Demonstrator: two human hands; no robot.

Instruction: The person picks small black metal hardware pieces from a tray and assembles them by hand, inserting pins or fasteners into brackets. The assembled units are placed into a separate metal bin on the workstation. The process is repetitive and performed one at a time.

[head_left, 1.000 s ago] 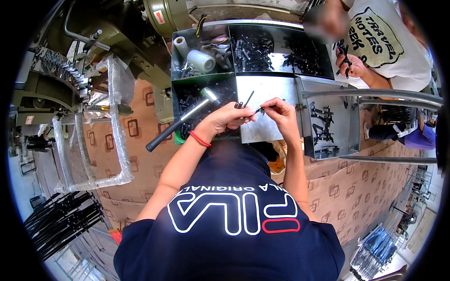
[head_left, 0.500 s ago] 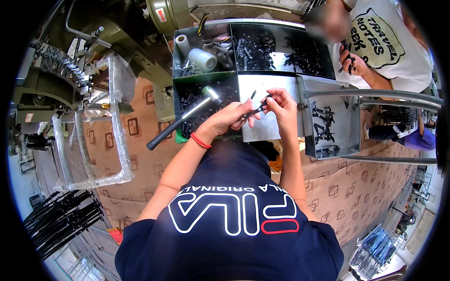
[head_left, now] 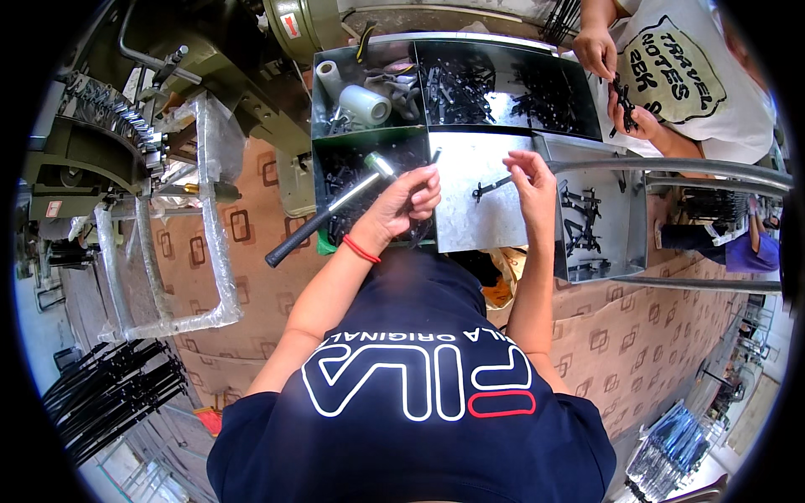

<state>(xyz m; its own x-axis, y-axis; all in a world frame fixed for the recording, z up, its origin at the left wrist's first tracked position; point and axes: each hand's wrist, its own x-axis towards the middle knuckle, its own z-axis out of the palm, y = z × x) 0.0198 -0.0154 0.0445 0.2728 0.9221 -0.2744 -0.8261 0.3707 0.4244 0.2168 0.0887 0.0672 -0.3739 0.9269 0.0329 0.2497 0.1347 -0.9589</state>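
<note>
My right hand (head_left: pixel 534 183) pinches a slim black metal linkage part (head_left: pixel 493 188) over the bare metal plate (head_left: pixel 470 220). The part's knobbed end points left, away from my fingers. To the left, my left hand (head_left: pixel 406 205) is closed with its fingers curled in, beside the plate's left edge. A short black bar (head_left: pixel 436 155) sticks up past its fingertips; the rest is hidden by the hand. Just left of this hand a hammer (head_left: pixel 335 204) with a black grip lies across the near-left bin (head_left: pixel 331 149) of small black parts.
Behind the plate, bins hold many black parts (head_left: pixel 457 92) and clear film rolls (head_left: pixel 364 104). A metal tray (head_left: pixel 612 267) with joined black parts stands right, under a grey tube (head_left: pixel 671 168). Across the table, a co-worker's hands (head_left: pixel 641 121) hold black parts. A green machine (head_left: pixel 92 168) stands left.
My hands have moved apart: the right one went right with the linkage part, the left one slightly left, its fingers curled in. The co-worker's second hand has come into view.
</note>
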